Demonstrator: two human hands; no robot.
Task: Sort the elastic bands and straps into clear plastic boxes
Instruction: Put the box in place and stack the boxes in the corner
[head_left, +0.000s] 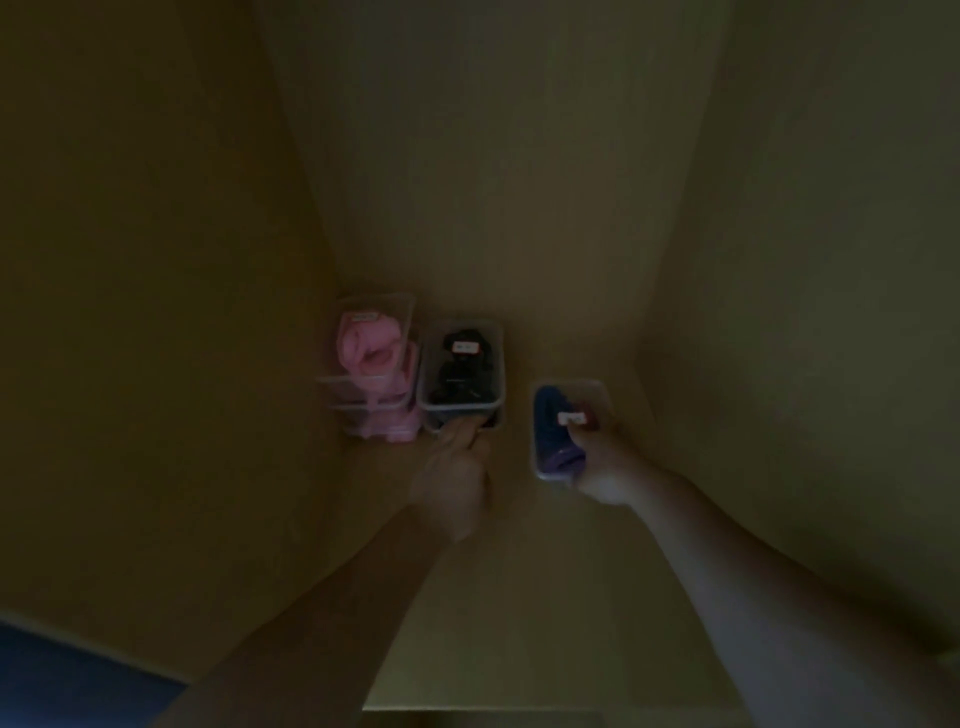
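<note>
The view is dim, inside a wooden cabinet. Two stacked clear boxes of pink bands (371, 358) stand in the far left corner. Beside them is a clear box of black straps (462, 371) with a white label. My left hand (457, 467) touches that box's near end with its fingertips. To the right, a clear box of blue and purple bands (558, 431) lies with my right hand (605, 462) gripping its near right side, thumb by its white label.
The cabinet's left wall (182, 312) and right wall (805, 286) close in the shelf. The back wall (493, 182) is just behind the boxes. The shelf's front edge (493, 709) is near me. A dark blue surface (62, 675) shows at the lower left.
</note>
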